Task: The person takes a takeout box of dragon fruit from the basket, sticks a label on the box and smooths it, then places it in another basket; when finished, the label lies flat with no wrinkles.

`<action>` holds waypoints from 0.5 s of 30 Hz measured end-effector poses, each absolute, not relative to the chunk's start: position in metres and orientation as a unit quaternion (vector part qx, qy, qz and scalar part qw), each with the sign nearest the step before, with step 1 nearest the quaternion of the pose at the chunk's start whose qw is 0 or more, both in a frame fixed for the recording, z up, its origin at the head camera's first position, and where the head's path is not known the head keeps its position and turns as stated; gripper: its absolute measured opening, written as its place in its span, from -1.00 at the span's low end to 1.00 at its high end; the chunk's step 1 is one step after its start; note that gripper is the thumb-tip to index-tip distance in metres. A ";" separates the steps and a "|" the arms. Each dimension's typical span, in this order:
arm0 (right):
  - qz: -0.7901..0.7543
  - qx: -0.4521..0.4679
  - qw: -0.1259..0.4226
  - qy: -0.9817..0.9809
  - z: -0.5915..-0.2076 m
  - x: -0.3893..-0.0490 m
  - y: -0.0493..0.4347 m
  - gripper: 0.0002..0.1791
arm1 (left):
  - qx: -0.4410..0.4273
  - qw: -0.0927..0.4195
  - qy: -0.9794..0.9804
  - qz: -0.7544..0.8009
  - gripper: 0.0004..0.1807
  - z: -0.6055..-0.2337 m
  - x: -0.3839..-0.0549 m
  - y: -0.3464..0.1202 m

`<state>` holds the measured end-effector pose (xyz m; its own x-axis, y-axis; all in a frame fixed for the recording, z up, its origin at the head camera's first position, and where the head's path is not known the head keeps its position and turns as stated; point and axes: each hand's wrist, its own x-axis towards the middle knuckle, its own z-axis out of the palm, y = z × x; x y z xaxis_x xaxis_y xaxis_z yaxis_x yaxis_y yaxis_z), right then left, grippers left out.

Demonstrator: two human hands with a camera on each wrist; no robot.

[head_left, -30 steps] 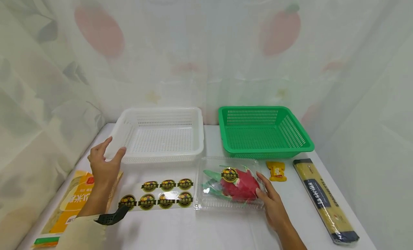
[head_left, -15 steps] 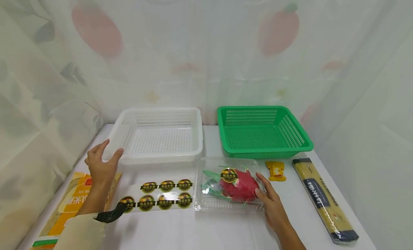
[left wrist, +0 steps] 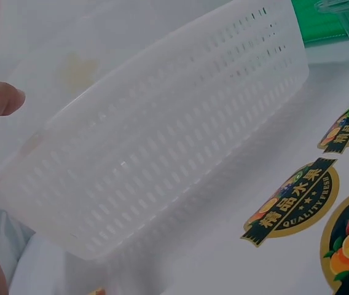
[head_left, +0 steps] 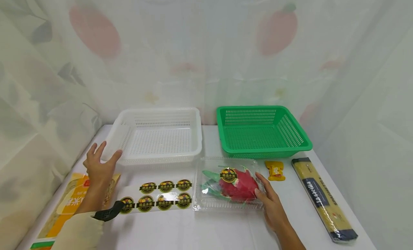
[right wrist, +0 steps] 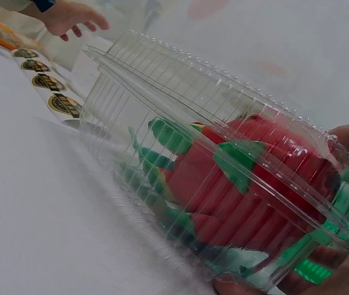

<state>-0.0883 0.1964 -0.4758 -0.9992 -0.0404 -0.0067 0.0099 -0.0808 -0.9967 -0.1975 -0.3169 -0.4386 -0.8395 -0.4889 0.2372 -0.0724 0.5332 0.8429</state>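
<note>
My left hand (head_left: 99, 168) is at the front left corner of a white perforated basket (head_left: 197, 135). Its fingers and thumb are spread wide with nothing between them; whether they touch the basket I cannot tell. With my right hand (head_left: 273, 205) I grip the right end of a clear plastic clamshell box (head_left: 206, 203). Inside that lidded box lies a red dragon fruit (right wrist: 205, 190) with green scales, and a round black-and-gold fruit sticker (head_left: 228, 175) is on top. The right wrist view has the thumb over the lid edge and fingers beneath, partly hidden.
A sheet of stickers (head_left: 165, 202) lies left of the box. Behind it stands a green basket (head_left: 267, 150). A small yellow packet (head_left: 275, 171) and a spaghetti pack (head_left: 324, 199) lie on the right. An orange bag (head_left: 69, 203) is partly behind my left forearm.
The whole head view has shifted slightly left. My left hand's fingers look a little more spread and slightly lower. My right hand stays on the clamshell box.
</note>
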 end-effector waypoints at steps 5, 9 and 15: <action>-0.729 0.001 0.018 0.684 -0.475 -0.088 0.196 -0.40 | 0.157 0.217 -0.851 -0.451 -0.19 -0.439 -0.199 -0.320; -0.735 0.014 0.018 0.678 -0.474 -0.087 0.195 -0.41 | 0.143 0.207 -0.862 -0.439 -0.18 -0.440 -0.203 -0.321; -0.753 0.023 0.012 0.657 -0.474 -0.086 0.192 -0.43 | 0.122 0.184 -0.883 -0.415 -0.14 -0.445 -0.207 -0.321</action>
<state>-0.0862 0.1924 -0.4743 -0.9986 0.0132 -0.0505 0.0483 -0.1356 -0.9896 -0.2070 -0.3213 -0.4446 -0.9025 -0.3679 0.2238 -0.0624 0.6259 0.7774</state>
